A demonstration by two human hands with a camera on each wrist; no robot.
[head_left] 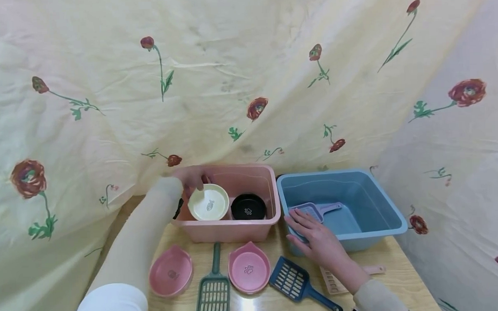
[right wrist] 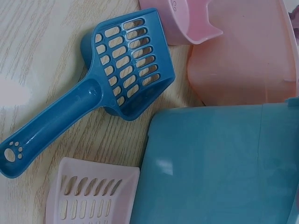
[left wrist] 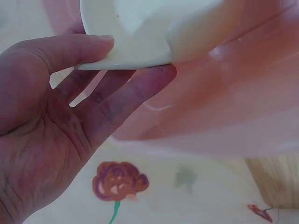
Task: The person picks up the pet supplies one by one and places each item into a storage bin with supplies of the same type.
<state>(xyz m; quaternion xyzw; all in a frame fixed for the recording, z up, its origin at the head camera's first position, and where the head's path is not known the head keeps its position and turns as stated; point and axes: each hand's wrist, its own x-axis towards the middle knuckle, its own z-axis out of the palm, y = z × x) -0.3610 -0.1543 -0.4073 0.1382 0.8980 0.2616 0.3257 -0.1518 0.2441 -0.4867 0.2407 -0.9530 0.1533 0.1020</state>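
Note:
Thumb above and fingers below, my left hand (head_left: pixel 193 179) pinches the rim of a cream pet bowl (head_left: pixel 209 202) with a fish mark, as the left wrist view shows closely. That bowl is inside the pink litter box (head_left: pixel 227 230), beside a black bowl (head_left: pixel 248 206) with a paw print. My right hand (head_left: pixel 314 238) lies over the near left rim of the blue litter box (head_left: pixel 383 234), fingers extended. Just past its fingertips, a purple litter scoop (head_left: pixel 310 211) lies in the blue box, partly hidden by the hand.
On the wooden table in front lie a pink bowl (head_left: pixel 170 271), a green scoop (head_left: pixel 213 294), another pink bowl (head_left: pixel 249 269) with ears, a dark blue scoop (right wrist: pixel 126 65) and a pale pink scoop (right wrist: pixel 93 191). A flowered cloth (head_left: pixel 213 83) hangs behind the boxes.

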